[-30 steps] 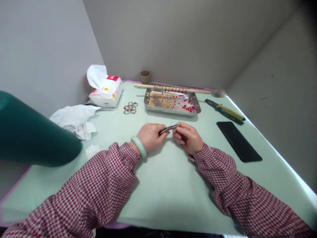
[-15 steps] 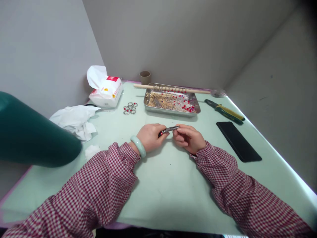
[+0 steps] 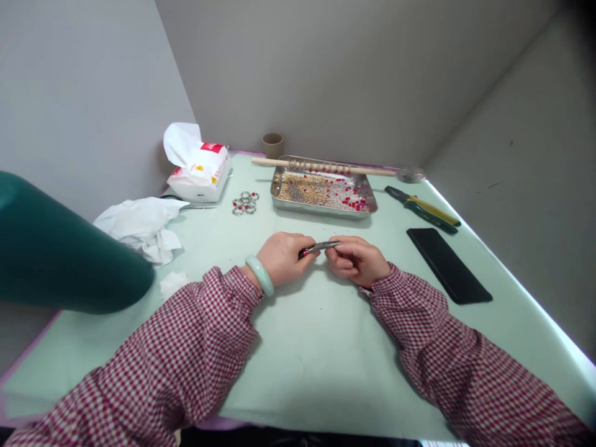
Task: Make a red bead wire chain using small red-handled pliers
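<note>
My left hand (image 3: 285,257), below a pale green bangle (image 3: 259,275), is closed around a pair of pliers (image 3: 321,246) with dark red-marked handles. Their slim metal jaws point right and reach the fingertips of my right hand (image 3: 356,257). That hand is curled, thumb and forefinger pinched at the jaw tips; what lies in the pinch is too small to make out. Beyond both hands stands a metal tray (image 3: 321,212) holding gold, clear and red beads. Left of the tray lie several small rings with red beads (image 3: 245,203).
A wooden rod (image 3: 372,171) strung with rings rests across the tray. Green-yellow pliers (image 3: 423,211) and a black flat case (image 3: 447,266) lie at right. A tissue pack (image 3: 200,171), crumpled tissue (image 3: 144,226) and a large green cylinder (image 3: 69,248) stand left; a cup (image 3: 272,145) is behind.
The pliers' jaws have tilted slightly downward and shifted a little to the right. My right hand has moved slightly with them; the other things are unmoved.
</note>
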The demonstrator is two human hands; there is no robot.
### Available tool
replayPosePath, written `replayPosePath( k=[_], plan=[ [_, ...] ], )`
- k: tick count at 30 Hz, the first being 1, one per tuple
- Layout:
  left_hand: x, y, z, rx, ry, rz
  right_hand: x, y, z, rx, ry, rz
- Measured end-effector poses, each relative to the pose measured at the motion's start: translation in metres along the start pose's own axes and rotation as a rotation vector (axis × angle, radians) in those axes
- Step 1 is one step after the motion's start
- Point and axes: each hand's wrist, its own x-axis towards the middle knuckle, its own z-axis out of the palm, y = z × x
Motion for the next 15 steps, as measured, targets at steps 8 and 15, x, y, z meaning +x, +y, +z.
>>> replayPosePath(
  k=[8,15],
  plan=[
    [0.002,0.003,-0.001,0.056,0.019,-0.11,0.004,0.012,0.008,-0.444,0.243,-0.287],
    [0.003,0.003,-0.001,0.115,0.019,-0.16,0.004,0.016,0.013,-0.814,0.437,-0.466]
  ],
)
